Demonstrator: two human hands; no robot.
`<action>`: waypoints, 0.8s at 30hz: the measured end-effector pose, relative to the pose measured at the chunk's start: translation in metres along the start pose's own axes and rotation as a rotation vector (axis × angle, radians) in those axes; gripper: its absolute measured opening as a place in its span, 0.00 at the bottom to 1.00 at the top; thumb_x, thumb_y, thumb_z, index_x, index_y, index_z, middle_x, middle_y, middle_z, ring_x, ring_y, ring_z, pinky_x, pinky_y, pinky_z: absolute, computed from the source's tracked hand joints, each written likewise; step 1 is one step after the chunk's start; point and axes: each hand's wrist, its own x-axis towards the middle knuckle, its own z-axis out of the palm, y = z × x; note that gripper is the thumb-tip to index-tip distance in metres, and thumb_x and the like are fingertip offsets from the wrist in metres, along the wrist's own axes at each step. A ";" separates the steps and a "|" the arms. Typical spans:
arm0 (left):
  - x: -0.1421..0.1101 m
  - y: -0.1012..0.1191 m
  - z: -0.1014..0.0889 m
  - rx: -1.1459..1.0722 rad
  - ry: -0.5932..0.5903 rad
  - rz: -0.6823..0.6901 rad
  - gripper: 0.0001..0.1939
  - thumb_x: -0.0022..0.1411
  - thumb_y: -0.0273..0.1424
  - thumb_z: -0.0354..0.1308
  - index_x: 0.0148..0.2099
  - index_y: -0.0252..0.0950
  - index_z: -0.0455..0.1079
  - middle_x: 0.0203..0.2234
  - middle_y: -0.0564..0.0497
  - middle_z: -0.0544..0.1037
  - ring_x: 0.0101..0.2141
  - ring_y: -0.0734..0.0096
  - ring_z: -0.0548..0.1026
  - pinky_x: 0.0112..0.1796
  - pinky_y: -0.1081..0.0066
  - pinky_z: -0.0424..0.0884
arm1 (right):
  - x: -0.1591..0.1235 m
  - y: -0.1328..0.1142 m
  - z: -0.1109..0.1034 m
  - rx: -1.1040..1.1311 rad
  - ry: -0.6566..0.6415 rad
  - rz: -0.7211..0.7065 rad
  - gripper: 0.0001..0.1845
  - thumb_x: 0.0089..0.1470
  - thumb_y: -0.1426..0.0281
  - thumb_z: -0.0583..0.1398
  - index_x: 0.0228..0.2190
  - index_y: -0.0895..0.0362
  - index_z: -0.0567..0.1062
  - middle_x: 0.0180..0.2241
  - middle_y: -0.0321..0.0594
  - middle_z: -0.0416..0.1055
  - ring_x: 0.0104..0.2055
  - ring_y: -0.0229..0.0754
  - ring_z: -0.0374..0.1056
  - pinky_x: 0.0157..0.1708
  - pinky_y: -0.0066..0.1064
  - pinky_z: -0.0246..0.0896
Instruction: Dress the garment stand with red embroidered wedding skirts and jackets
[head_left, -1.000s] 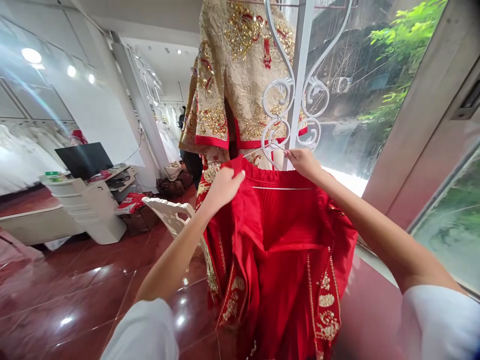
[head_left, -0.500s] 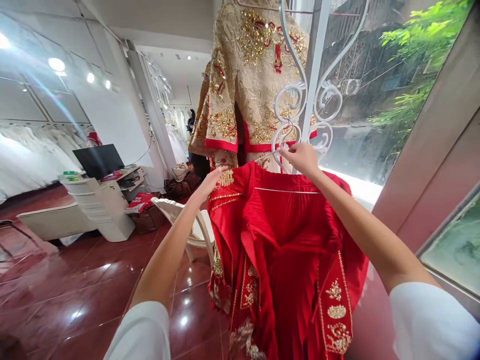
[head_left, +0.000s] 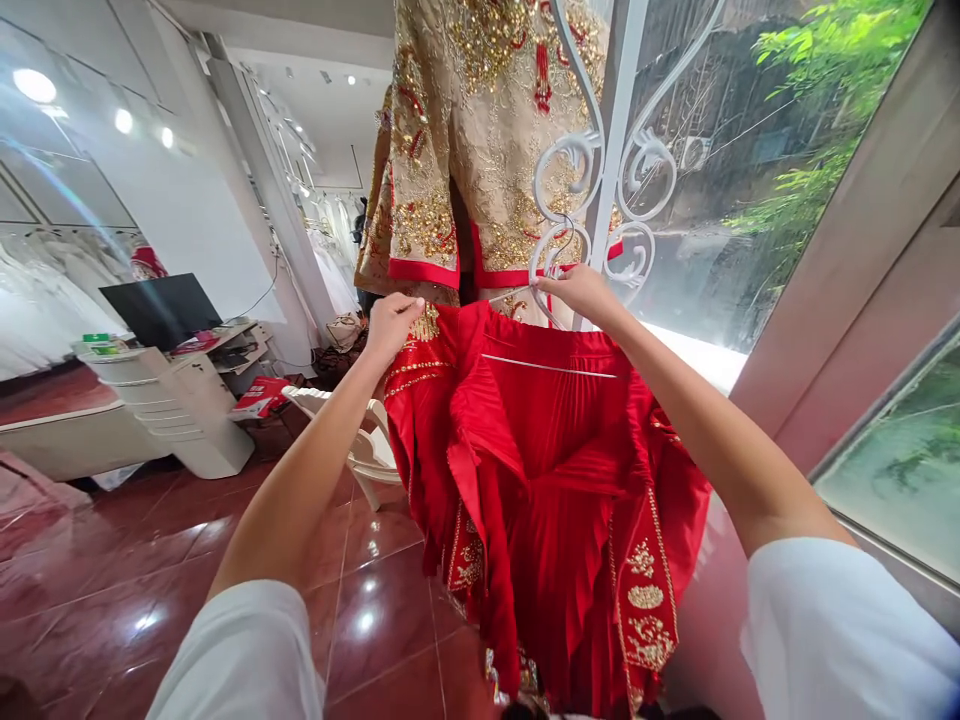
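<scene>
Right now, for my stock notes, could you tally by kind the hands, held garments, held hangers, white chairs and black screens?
Hands: 2, left hand and right hand
Held red garment: 1
Held hanger: 1
White chair: 1
Black screen: 1
Total: 6

A dress shop; white gowns [head_left: 46,305] hang in rows.

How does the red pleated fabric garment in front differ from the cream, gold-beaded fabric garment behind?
The red pleated fabric garment has gold-embroidered bands; the cream, gold-beaded fabric garment has dense beading and red hems. The red one hangs lower and nearer; the cream one, higher and farther. The left hand pinches the red one; neither hand grips the cream one. Both combine red and gold.
</scene>
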 end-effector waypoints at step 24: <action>-0.102 0.053 0.038 0.841 -0.010 0.221 0.21 0.63 0.46 0.44 0.38 0.33 0.67 0.35 0.41 0.73 0.39 0.56 0.71 0.37 0.65 0.64 | -0.028 0.000 0.016 -0.118 0.251 -0.093 0.22 0.54 0.54 0.53 0.27 0.60 0.73 0.25 0.47 0.68 0.30 0.45 0.62 0.32 0.35 0.53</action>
